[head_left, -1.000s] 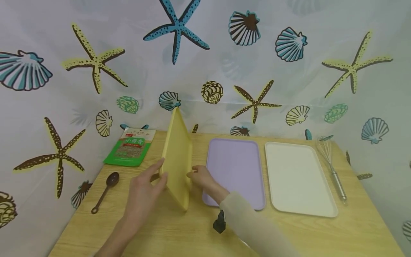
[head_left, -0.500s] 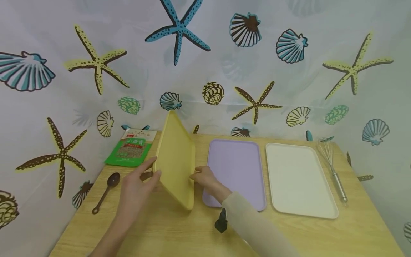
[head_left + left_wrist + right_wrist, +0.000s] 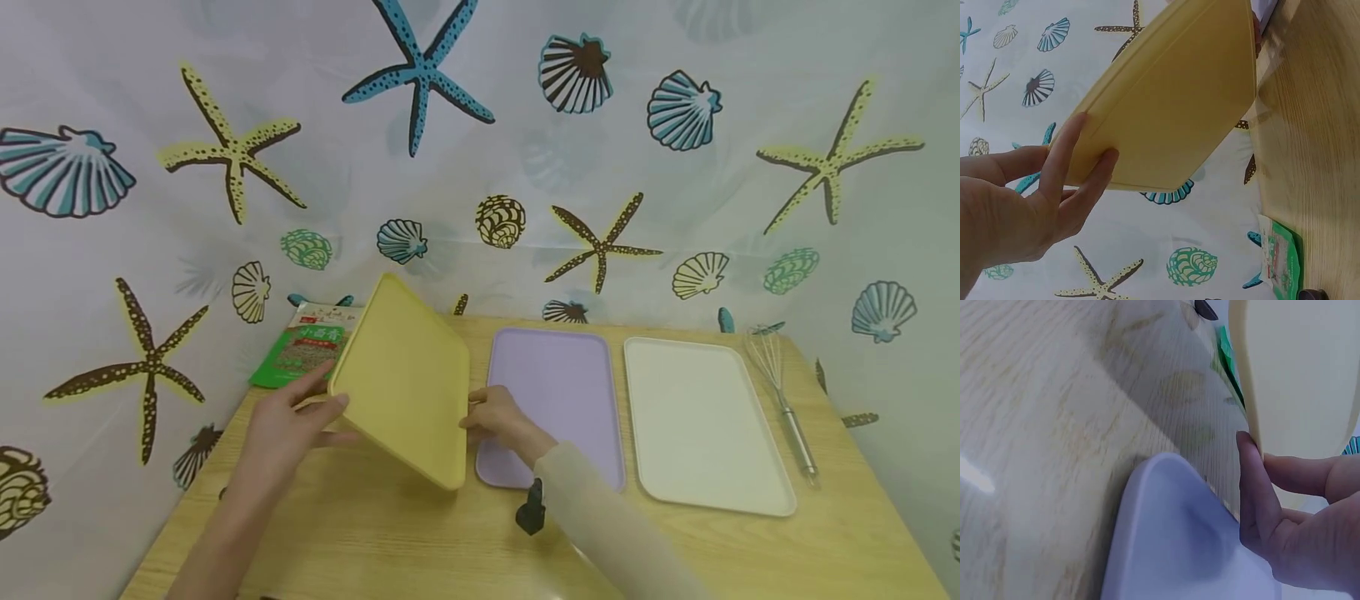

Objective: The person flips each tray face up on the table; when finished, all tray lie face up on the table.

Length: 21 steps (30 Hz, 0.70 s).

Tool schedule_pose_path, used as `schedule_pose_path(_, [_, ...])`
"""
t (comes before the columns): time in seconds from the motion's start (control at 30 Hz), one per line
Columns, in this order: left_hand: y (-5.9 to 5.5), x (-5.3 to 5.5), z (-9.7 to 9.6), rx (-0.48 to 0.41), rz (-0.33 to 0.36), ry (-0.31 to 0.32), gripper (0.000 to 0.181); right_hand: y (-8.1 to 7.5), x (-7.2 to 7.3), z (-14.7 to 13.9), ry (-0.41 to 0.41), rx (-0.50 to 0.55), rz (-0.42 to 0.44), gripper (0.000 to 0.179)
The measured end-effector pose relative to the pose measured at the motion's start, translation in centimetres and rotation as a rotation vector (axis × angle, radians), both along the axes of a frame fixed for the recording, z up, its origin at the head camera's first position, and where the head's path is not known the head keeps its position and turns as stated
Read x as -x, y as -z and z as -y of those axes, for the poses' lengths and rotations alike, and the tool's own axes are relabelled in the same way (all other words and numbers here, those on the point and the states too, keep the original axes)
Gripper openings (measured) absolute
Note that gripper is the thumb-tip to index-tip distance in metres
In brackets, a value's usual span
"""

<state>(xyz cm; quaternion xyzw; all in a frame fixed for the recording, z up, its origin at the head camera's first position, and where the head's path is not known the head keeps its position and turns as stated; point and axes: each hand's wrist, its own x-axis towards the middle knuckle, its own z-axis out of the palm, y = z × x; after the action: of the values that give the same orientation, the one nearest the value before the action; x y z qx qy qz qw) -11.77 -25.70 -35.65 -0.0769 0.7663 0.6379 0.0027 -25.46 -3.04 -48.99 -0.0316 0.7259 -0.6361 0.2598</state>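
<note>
A yellow tray (image 3: 408,379) is held tilted above the table, its left edge raised and its inner face turned up toward the head camera. My left hand (image 3: 288,421) pinches the raised left edge, with fingers (image 3: 1097,169) against the underside and the thumb on the rim. On the opposite long edge, my right hand (image 3: 498,417) pinches the rim between thumb and fingers, as the right wrist view shows. That hand is over the left edge of a purple tray (image 3: 551,392), which lies flat on the table.
A white tray (image 3: 705,425) lies right of the purple one, with a whisk (image 3: 787,408) beyond it. A green seasoning packet (image 3: 307,346) lies at the back left, partly behind my left hand. A dark spoon (image 3: 1313,294) shows only partly. A seashell-patterned curtain surrounds the wooden table (image 3: 420,542).
The yellow tray has turned from nearly upright to a shallower tilt, its left edge swinging left and down with my left hand. My right hand has shifted slightly right.
</note>
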Motion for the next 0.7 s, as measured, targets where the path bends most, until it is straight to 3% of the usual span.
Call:
schedule_pose_path(0.13, [0.1,0.2,0.9,-0.047,0.004,0.085,0.069,0.2,0.5,-0.7,0.035,0.041,0.065,0.053])
schedule_pose_path(0.37, [0.7,1.2,2.6,-0.009,0.064,0.203,0.071,0.2,1.3,-1.8,0.122,0.112,0.137,0.059])
schedule_pose_path(0.53, [1.0,2.1,3.5,0.015,0.082,0.251,0.066,0.2,1.4,-2.4,0.11,0.113,0.138,0.059])
schedule_pose_path(0.7, [1.1,3.0,3.8,0.047,0.093,0.258,0.067,0.3,1.1,-2.8,0.089,0.112,0.134,0.06])
